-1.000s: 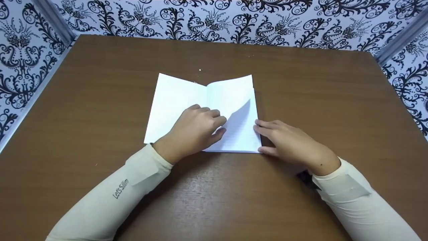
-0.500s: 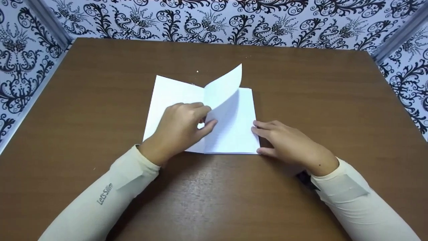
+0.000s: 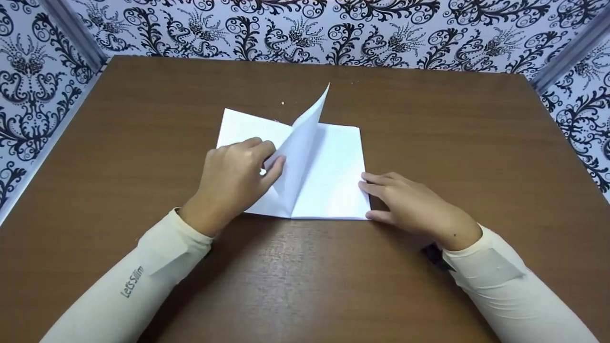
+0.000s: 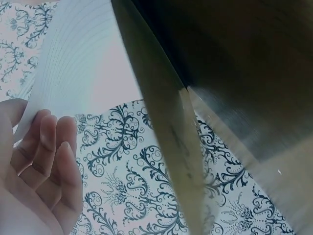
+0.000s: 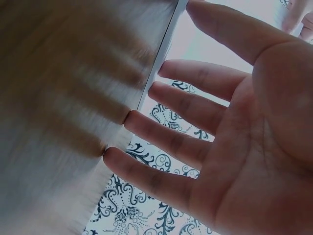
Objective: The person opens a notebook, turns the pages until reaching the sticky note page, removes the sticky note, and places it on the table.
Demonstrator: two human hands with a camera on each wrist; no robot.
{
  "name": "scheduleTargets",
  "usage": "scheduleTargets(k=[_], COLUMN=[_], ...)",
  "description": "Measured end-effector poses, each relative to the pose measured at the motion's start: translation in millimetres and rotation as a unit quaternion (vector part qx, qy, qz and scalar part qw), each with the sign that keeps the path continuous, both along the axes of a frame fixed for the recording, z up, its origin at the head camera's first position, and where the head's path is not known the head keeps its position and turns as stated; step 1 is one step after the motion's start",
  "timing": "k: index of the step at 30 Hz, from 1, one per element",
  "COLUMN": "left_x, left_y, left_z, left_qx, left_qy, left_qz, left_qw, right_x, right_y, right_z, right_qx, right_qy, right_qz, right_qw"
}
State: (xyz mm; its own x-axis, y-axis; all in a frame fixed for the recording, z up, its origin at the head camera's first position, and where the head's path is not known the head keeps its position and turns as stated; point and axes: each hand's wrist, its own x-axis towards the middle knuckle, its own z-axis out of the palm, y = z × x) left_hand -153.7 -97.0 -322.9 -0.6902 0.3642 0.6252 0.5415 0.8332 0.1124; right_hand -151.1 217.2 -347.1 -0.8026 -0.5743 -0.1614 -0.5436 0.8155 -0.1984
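A notebook [image 3: 333, 171] with white pages lies spread on the brown table. One page [image 3: 300, 143] stands raised near the spine, its top corner pointing up and its near part bending to the left. My left hand [image 3: 233, 171] pinches that page by its outer edge between thumb and fingers, over the left half. In the left wrist view the lined page [image 4: 83, 63] runs between the thumb and fingers of the left hand [image 4: 44, 171]. Along the right edge of the notebook rests my right hand [image 3: 405, 200]. Its fingers [image 5: 166, 134] are straight in the right wrist view, tips at the notebook's edge.
The brown table [image 3: 452, 128] extends around the notebook on all sides. Patterned black-and-white panels [image 3: 305, 33] stand along its back and sides. A small white speck [image 3: 282, 103] lies behind the notebook.
My left hand has moved left, carrying the page from the right side up and over toward the left half. The right hand has stayed at the right edge.
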Motion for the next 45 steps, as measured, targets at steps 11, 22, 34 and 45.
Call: scheduleTargets(k=[11, 22, 34, 45], left_x=[4.1, 8.2, 17.6, 25.1], left_y=[-18.6, -35.6, -52.0, -63.3], left_z=[0.7, 0.2, -0.1, -6.1], left_qx=[-0.017, -0.016, -0.035, -0.036], left_qy=[-0.026, -0.028, -0.031, -0.057], left_qz=[0.038, 0.061, 0.073, 0.091], left_qw=[0.9988, 0.9976, 0.9962, 0.9935], right_x=[0.0, 0.3, 0.0, 0.2], right_y=[-0.1, 1.0, 1.1, 0.4], right_z=[-0.7, 0.0, 0.8, 1.3], right_qx=[0.003, -0.002, -0.001, 0.001], right_qy=[-0.009, -0.011, -0.008, -0.013], right_qz=[-0.005, -0.008, -0.009, -0.010], right_qw=[0.9999, 0.9999, 0.9999, 0.9999])
